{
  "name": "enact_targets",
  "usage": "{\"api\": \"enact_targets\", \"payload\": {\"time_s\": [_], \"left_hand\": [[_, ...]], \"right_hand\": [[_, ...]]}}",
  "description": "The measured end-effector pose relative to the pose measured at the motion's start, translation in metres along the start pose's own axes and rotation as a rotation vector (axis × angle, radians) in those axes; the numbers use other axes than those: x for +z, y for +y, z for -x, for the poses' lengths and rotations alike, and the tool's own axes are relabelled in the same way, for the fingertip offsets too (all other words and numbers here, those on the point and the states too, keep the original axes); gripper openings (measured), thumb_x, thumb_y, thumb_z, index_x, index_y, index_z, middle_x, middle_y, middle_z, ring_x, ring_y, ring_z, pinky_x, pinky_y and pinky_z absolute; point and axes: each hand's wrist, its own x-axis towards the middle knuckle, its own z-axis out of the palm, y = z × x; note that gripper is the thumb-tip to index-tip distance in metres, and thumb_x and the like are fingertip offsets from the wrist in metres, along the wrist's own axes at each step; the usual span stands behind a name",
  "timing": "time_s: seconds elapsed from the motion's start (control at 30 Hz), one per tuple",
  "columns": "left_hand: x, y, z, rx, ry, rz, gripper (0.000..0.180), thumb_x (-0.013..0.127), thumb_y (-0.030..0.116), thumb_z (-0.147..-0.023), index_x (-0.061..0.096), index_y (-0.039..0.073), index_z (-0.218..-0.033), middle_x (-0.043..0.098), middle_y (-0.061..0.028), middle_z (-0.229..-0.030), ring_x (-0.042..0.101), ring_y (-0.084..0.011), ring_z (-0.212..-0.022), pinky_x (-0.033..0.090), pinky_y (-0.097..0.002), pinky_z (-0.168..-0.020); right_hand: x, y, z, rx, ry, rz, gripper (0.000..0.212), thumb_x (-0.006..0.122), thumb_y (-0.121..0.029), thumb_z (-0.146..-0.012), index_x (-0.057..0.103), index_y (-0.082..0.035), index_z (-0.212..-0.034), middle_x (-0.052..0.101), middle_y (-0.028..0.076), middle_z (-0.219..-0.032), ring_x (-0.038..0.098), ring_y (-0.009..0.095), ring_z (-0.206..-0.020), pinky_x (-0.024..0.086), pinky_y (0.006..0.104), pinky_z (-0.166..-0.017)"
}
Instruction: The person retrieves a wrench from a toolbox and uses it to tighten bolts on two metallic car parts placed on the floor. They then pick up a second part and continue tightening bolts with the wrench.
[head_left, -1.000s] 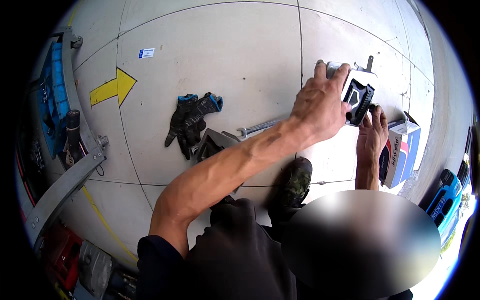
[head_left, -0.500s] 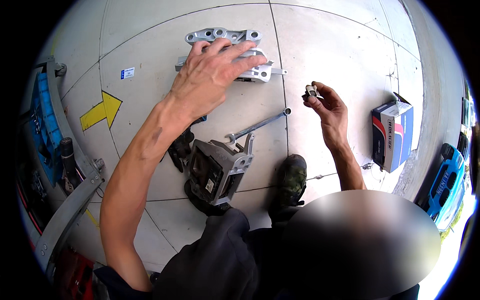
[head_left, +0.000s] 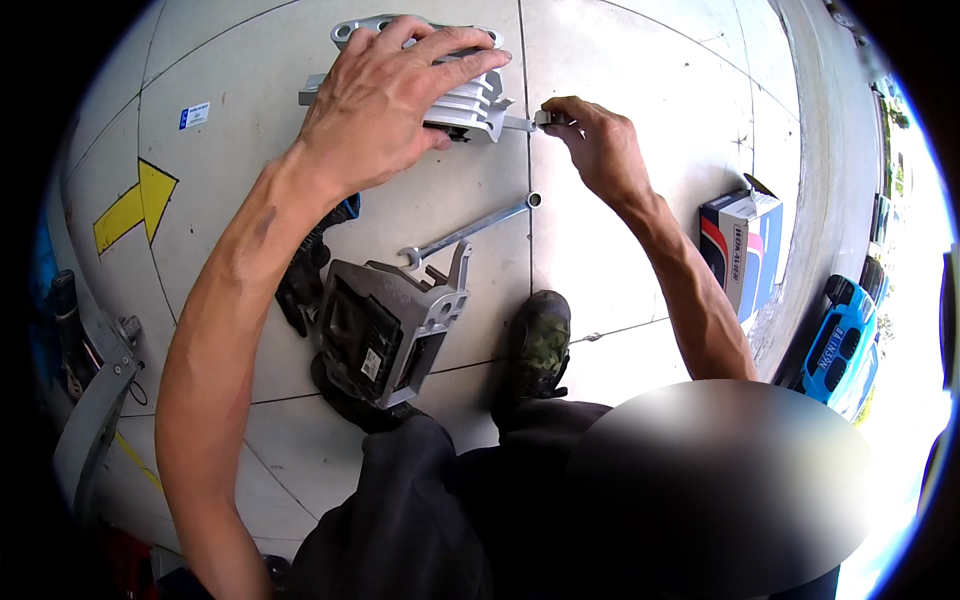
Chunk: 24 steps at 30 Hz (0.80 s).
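My left hand (head_left: 375,115) lies over a silver finned metal bracket, which looks like an engine mount (head_left: 472,108), at the far side of the floor space. Its fingers stretch across the top and the thumb is on the near side, gripping it. A narrow tab (head_left: 517,124) sticks out from the mount's right end. Closed in a pinch, my right hand (head_left: 605,155) holds a small metal clip (head_left: 546,118) right at the tip of that tab. Whether the clip is on the tab or only touching it, I cannot tell.
A second, worn mount (head_left: 440,312) stands by my feet, with a combination wrench (head_left: 475,230) beyond it. Dark gloves (head_left: 300,285) lie left of it. To the right is an open cardboard box (head_left: 742,245). A metal frame (head_left: 100,385) stands at the left edge.
My right hand has brought the clip left and away from me to the mount's tab. My left hand stays on the mount. The whole view has shifted somewhat.
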Motion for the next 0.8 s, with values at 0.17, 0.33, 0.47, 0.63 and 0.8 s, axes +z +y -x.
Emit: {"api": "enact_targets", "payload": {"time_s": [0.17,0.33,0.47,0.63,0.8], "left_hand": [[-0.012,0.003,-0.007,0.06,-0.002,0.089,0.073,0.083,0.026,-0.079,0.061,0.019,-0.148,0.058,-0.0026,-0.151,0.054,-0.0269,-0.129,0.041,-0.0477,-0.111],[-0.008,0.001,-0.007,0.062,0.022,0.105,0.067,0.081,0.026,-0.081,0.063,0.017,-0.145,0.06,-0.0028,-0.148,0.055,-0.0276,-0.128,0.042,-0.0473,-0.111],[-0.008,0.001,-0.007,0.071,0.042,0.12,0.066,0.08,0.023,-0.081,0.064,0.017,-0.144,0.06,-0.0036,-0.148,0.055,-0.0279,-0.128,0.042,-0.0474,-0.11],[-0.004,-0.003,-0.006,0.102,0.068,0.118,0.066,0.078,0.02,-0.081,0.063,0.016,-0.145,0.06,-0.0039,-0.149,0.054,-0.0281,-0.128,0.043,-0.0475,-0.109],[-0.012,0.001,-0.004,0.079,0.021,0.116,0.071,0.082,0.017,-0.078,0.061,0.016,-0.146,0.057,-0.0046,-0.151,0.053,-0.0294,-0.129,0.042,-0.0476,-0.108]], "right_hand": [[-0.004,0.002,-0.004,-0.045,-0.124,0.138,0.017,0.068,-0.002,-0.097,0.072,-0.002,-0.113,0.077,0.014,-0.096,0.075,0.032,-0.089,0.061,0.0424,-0.079],[0.0,0.004,-0.006,-0.121,-0.145,0.23,0.015,0.069,-0.006,-0.098,0.071,-0.003,-0.112,0.076,0.014,-0.095,0.074,0.032,-0.087,0.06,0.0438,-0.076],[0.0,0.001,-0.009,-0.063,-0.189,0.296,0.016,0.071,-0.012,-0.098,0.07,-0.004,-0.112,0.075,0.015,-0.091,0.073,0.033,-0.08,0.059,0.0446,-0.07],[-0.002,0.0,-0.015,-0.166,-0.222,0.344,0.021,0.075,-0.018,-0.096,0.069,-0.005,-0.112,0.074,0.014,-0.086,0.073,0.033,-0.077,0.058,0.0439,-0.066],[-0.012,0.002,-0.014,-0.201,-0.283,0.355,0.029,0.079,-0.022,-0.093,0.068,-0.008,-0.117,0.075,0.013,-0.089,0.075,0.031,-0.081,0.059,0.0424,-0.068]]}}
